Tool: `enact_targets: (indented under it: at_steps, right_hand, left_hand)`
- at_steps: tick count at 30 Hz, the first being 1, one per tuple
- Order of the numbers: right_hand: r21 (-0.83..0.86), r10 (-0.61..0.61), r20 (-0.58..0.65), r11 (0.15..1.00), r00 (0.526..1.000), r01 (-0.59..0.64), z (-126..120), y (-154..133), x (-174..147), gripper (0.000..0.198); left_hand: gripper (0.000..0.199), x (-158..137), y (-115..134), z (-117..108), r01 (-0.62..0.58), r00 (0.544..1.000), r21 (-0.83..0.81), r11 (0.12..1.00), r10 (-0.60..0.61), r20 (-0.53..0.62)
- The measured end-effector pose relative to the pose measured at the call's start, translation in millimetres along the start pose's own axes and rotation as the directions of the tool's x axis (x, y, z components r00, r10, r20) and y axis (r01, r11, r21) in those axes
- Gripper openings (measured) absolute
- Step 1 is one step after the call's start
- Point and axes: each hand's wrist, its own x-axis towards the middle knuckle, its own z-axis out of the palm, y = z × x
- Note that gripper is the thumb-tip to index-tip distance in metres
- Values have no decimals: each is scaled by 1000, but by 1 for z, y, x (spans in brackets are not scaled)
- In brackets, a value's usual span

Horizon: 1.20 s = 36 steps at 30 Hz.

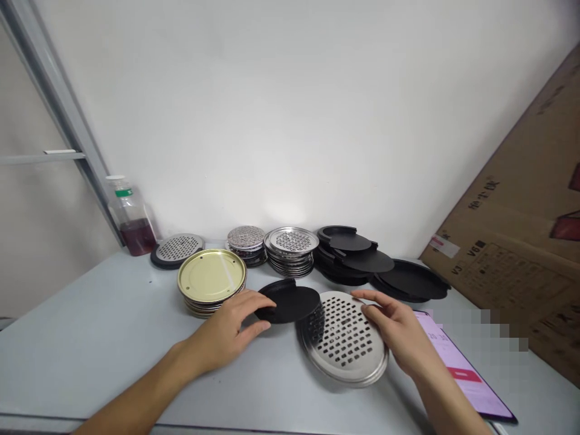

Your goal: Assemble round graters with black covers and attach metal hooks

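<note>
My left hand (231, 329) grips the near edge of a black round lid (290, 302) that lies on the grey table (90, 344), overlapping the rim of a perforated silver disc (344, 341). My right hand (399, 332) rests on the right side of that silver disc, fingers spread over its top edge. The disc sits tilted on the table between both hands. Just behind my left hand stands a stack of gold-coloured round plates (211, 279).
Along the wall stand a black-rimmed perforated disc (177, 248), two stacks of perforated silver discs (290, 248), and piles of black lids (362, 260). A bottle of red liquid (131, 217) stands far left. A pink-screened tablet (462, 368) lies right, beside a cardboard box (521, 254).
</note>
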Motion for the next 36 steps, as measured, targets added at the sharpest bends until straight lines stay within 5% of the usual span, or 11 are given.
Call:
enact_targets:
  at_steps: [5, 9, 18, 23, 27, 36]
  right_hand:
    - [-96, -42, -167, 995, 985, 27, -30, -11, -9, 44]
    - [-94, -56, -195, 995, 979, 39, -28, -12, -6, 41]
    - [-96, -149, 87, 983, 985, 157, 18, 3, 3, 36]
    - [-226, -137, 337, 949, 932, 221, 15, 3, -7, 69]
    - [-365, -153, 455, 867, 877, 340, 12, 7, -12, 100]
    - [-510, -137, 482, 759, 866, 404, 35, 3, -22, 100]
  left_hand:
    - [24, -2, -2, 1, -100, 985, 65, 993, 90, 145]
    - [24, -2, -2, 2, -141, 973, 66, 988, 127, 192]
    - [29, -3, 1, 10, -214, 960, -9, 977, 212, 185]
    - [81, 3, -5, 9, -89, 988, 41, 995, 83, 129]
    - [110, 10, -20, 15, 37, 964, 39, 999, -46, 263]
    - [99, 5, -25, 24, 69, 953, 47, 996, -80, 291]
